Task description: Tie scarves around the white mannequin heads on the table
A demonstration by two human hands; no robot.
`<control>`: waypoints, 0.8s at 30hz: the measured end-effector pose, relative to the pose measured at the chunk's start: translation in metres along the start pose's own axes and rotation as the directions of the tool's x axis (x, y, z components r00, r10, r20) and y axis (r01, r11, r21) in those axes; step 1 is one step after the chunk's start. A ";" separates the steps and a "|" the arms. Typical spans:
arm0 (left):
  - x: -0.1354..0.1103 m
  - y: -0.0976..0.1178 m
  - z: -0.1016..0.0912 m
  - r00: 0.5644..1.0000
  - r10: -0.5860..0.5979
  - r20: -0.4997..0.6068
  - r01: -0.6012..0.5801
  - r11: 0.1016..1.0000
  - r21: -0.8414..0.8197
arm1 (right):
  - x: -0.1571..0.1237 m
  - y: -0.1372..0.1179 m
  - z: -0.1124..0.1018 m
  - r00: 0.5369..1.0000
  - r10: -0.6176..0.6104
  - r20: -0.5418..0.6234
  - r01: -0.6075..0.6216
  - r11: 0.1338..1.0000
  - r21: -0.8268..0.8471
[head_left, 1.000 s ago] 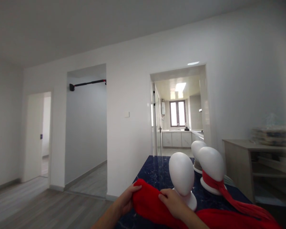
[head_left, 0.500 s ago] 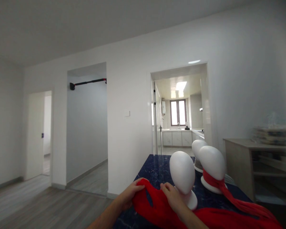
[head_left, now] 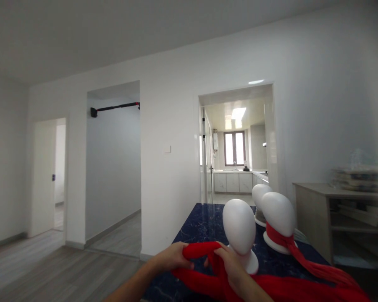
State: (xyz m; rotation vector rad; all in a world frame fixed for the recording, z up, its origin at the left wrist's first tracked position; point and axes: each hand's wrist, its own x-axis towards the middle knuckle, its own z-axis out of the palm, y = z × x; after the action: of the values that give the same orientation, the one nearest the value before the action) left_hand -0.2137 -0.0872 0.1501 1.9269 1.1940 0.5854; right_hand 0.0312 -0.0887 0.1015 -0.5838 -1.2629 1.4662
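A red scarf (head_left: pixel 204 248) is stretched between my two hands above the near end of the blue marbled table (head_left: pixel 193 224). My left hand (head_left: pixel 174 256) grips the scarf at the left of a loop, fingers wrapped round it. My right hand (head_left: pixel 228 264) is closed on the scarf at the loop's right side, just in front of a white mannequin head (head_left: pixel 239 224) on a round base. That head's neck is bare. The scarf's long end trails right across the table. A second mannequin head (head_left: pixel 279 213) wears a red scarf (head_left: pixel 280 239) tied around its neck, its tail hanging toward me.
Behind those stands a third mannequin head (head_left: pixel 261 197) with something grey round its neck. A wooden shelf unit (head_left: pixel 313 209) with piled items is at the right. Beyond the table a doorway opens onto a kitchen (head_left: pixel 233 182). Wooden floor (head_left: pixel 78 272) lies at the left.
The scarf's opening between my hands has widened into a larger loop. My left hand has moved slightly left and down; my right hand has turned and wrapped further round the scarf.
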 end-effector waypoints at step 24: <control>0.015 0.136 -0.047 0.936 0.342 0.078 -0.242 0.790 -0.563 | -0.052 -0.139 -0.092 0.822 0.357 0.444 -0.240 0.924 -0.298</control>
State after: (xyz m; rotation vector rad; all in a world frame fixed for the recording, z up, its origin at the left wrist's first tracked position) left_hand -0.1682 -0.0910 0.2872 1.6227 0.5243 0.8014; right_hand 0.1818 -0.1174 0.1851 -0.6020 -1.8258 1.8212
